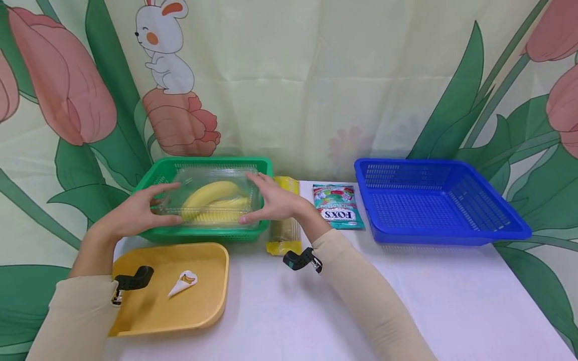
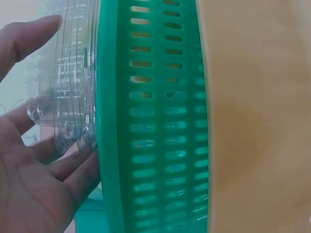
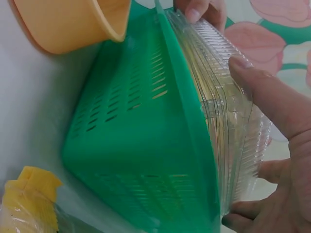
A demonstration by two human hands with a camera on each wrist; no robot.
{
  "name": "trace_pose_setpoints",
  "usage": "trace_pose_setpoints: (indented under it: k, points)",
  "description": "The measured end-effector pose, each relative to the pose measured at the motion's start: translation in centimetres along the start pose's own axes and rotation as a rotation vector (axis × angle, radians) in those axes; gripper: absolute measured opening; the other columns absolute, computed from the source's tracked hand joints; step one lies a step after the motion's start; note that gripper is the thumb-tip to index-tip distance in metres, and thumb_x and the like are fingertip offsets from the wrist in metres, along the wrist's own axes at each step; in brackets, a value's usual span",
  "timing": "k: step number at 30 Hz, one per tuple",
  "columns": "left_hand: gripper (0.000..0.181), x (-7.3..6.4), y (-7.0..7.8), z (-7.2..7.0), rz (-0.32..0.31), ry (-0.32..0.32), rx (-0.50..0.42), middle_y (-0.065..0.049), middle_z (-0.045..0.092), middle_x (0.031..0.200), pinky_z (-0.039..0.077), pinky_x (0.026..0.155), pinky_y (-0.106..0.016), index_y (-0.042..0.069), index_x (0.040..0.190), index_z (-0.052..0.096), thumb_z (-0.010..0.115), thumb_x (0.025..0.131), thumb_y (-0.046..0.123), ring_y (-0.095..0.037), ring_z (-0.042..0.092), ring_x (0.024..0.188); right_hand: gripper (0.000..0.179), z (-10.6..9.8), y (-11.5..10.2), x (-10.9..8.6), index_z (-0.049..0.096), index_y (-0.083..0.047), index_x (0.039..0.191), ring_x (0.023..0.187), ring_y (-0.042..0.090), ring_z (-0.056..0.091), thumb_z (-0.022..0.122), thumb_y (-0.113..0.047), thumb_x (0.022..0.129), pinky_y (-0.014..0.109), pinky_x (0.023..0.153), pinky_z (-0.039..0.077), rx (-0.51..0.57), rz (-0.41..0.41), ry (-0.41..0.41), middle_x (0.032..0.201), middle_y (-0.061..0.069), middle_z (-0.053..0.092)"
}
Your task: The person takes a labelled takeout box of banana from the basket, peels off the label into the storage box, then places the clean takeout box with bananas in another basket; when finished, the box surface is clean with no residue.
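Observation:
A clear plastic clamshell box (image 1: 212, 215) lies level across the top of a green basket (image 1: 153, 173). Yellow bananas (image 1: 214, 193) show through its plastic. My left hand (image 1: 135, 210) holds the box's left end, its thumb at the front and fingers toward the back. At the opposite end, my right hand (image 1: 273, 198) grips the box between thumb and fingers. The right wrist view shows the right thumb (image 3: 265, 90) pressed on the box's edge. From the left wrist, the box (image 2: 73, 73) sticks up above the basket rim (image 2: 108, 121).
Before the green basket stands a yellow tray (image 1: 207, 291) holding a white cone-shaped piece with a banana picture (image 1: 185, 282). To the right lie a yellow-ended clear packet (image 1: 284, 233) and a teal FOX'S candy bag (image 1: 337, 205). A blue basket (image 1: 406, 200) stands farther right.

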State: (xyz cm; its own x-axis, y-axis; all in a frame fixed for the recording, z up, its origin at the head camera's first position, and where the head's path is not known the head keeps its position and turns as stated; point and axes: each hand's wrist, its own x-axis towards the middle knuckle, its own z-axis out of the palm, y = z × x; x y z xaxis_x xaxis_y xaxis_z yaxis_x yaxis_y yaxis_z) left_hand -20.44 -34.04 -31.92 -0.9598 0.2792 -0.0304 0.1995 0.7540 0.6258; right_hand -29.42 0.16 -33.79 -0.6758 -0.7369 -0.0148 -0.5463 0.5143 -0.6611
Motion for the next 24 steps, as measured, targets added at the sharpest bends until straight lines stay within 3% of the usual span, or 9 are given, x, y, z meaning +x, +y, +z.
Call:
trace_pose_setpoints:
  k: [9,13,17,24]
  points:
    - [0.087,0.9,-0.7,0.4,-0.033,-0.008,0.035,-0.031,0.026,0.162,0.050,0.097,-0.066,0.008,0.162,0.032,0.078,0.093,0.036,-0.060,0.044,0.132,0.109,0.3,0.9,0.6,0.014,-0.018,0.166,0.159,0.032,0.006,0.077,-0.055,0.085,0.057,0.125,0.019,-0.048,0.013,-0.006,0.172,0.012,0.008]
    - [0.087,0.9,-1.7,1.0,-0.039,-0.016,0.033,-0.033,0.027,0.161,0.051,0.097,-0.063,0.005,0.161,0.033,0.078,0.093,0.035,-0.061,0.044,0.132,0.106,1.1,0.9,1.2,0.016,-0.017,0.166,0.158,0.040,0.003,0.074,-0.057,0.088,0.060,0.124,0.018,-0.125,0.031,-0.035,0.171,0.017,0.011]
    - [0.087,0.9,-2.4,1.6,-0.035,-0.015,0.044,-0.034,0.029,0.160,0.051,0.098,-0.063,0.000,0.159,0.035,0.078,0.092,0.035,-0.062,0.045,0.131,0.103,1.8,0.9,1.4,0.015,-0.017,0.166,0.158,0.038,-0.004,0.071,-0.058,0.090,0.061,0.124,0.016,-0.188,0.067,-0.072,0.171,0.016,0.015]
    - [0.079,1.4,-2.3,1.7,-0.053,-0.019,0.064,-0.031,0.030,0.161,0.048,0.100,-0.065,0.004,0.159,0.036,0.067,0.099,0.045,-0.059,0.046,0.134,0.094,1.7,1.4,1.1,0.019,-0.013,0.165,0.158,0.038,-0.003,0.063,-0.059,0.095,0.059,0.126,0.011,-0.141,0.049,-0.020,0.171,0.016,0.015]
